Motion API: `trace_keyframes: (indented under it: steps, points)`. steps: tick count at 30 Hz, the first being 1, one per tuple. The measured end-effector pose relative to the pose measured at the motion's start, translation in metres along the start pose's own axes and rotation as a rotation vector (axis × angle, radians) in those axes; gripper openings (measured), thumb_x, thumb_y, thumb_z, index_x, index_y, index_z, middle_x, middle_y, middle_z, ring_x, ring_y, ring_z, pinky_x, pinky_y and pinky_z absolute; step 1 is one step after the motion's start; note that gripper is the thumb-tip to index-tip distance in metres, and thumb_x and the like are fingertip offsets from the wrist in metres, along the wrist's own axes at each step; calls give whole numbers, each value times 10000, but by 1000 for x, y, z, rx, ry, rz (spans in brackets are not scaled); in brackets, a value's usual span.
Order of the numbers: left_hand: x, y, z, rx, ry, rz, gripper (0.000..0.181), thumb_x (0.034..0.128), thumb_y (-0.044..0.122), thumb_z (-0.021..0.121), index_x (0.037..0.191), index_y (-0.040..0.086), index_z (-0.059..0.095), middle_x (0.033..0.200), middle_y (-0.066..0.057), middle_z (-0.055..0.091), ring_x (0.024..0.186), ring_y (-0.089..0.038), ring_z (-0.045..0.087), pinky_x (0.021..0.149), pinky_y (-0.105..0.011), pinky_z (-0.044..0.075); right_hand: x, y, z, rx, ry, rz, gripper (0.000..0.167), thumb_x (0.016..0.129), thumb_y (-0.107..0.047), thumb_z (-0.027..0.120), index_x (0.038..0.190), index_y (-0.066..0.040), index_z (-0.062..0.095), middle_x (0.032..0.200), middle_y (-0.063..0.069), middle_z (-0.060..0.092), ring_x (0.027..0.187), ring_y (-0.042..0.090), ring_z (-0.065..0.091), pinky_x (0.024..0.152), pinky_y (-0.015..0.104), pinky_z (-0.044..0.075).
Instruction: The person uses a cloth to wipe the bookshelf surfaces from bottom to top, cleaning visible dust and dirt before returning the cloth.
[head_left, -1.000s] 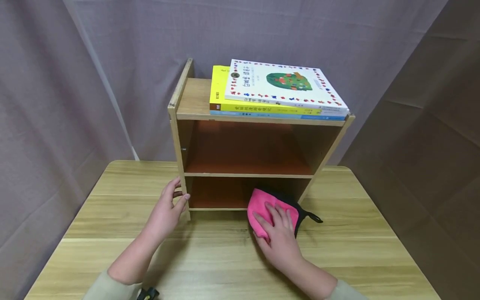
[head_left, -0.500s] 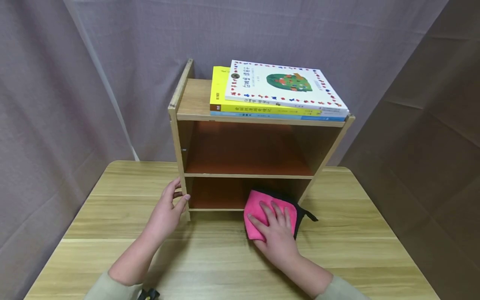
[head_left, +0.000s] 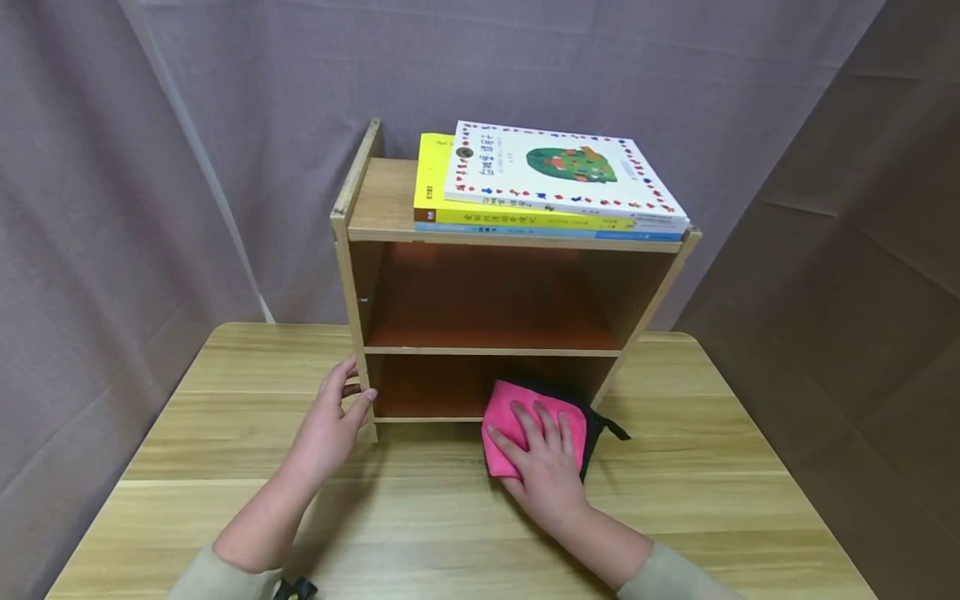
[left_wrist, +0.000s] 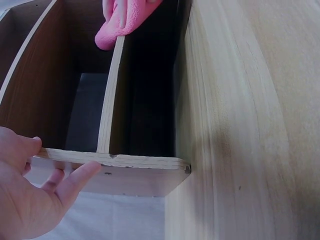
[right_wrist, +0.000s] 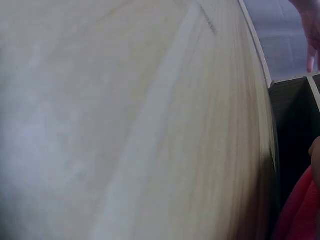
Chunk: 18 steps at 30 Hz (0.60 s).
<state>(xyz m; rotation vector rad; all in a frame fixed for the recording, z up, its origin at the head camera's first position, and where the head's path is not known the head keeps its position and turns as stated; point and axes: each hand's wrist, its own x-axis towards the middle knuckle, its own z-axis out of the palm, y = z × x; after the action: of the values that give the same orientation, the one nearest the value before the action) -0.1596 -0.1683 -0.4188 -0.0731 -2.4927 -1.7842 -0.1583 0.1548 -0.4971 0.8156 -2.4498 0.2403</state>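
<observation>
A small wooden shelf unit (head_left: 491, 352) stands on the table with its open front toward me. My left hand (head_left: 330, 423) grips its left side panel low down; in the left wrist view the thumb and fingers lie on opposite faces of the panel (left_wrist: 142, 161). My right hand (head_left: 553, 482) holds a pink cleaning cloth (head_left: 498, 450) with a black reverse against the front edge of the bottom board. Its fingers spread over the pink side, with the thumb at the lower edge. A black loop (head_left: 617, 430) sticks out at the right. In the right wrist view only a bit of the cloth (right_wrist: 302, 210) shows.
Several books lie stacked on the unit's top, a white one (head_left: 495, 179) above a yellow one (head_left: 429, 179). Grey curtains (head_left: 285, 83) hang behind the wood-grain table (head_left: 420, 533). A small black object (head_left: 297, 588) is by the left sleeve.
My right hand and the cloth have slid slightly left along the bottom board's front edge. The left hand keeps its grip on the side panel. The head view has shifted a little.
</observation>
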Motion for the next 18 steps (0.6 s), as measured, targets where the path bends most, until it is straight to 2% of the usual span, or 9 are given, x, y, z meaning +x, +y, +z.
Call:
trace_keyframes:
  steps: [9,18]
  points:
    - [0,2,-1,-10,0,0,595,1036,154,532,1562,158,253,1491,-145,327,1316,-346,434,912,-386,545,3,-3,7,-7,12,-20,600,736,-358,808,1313,-292,656,1492,146,408,1363,443,324,1070,704,207]
    - [0,2,0,-33,-3,8,579,1034,151,536,1551,169,277,1484,-138,333,1312,-338,438,911,-405,546,13,-16,9,-10,-28,-43,575,801,-381,776,1351,-307,624,1510,129,389,1382,425,304,1085,689,197]
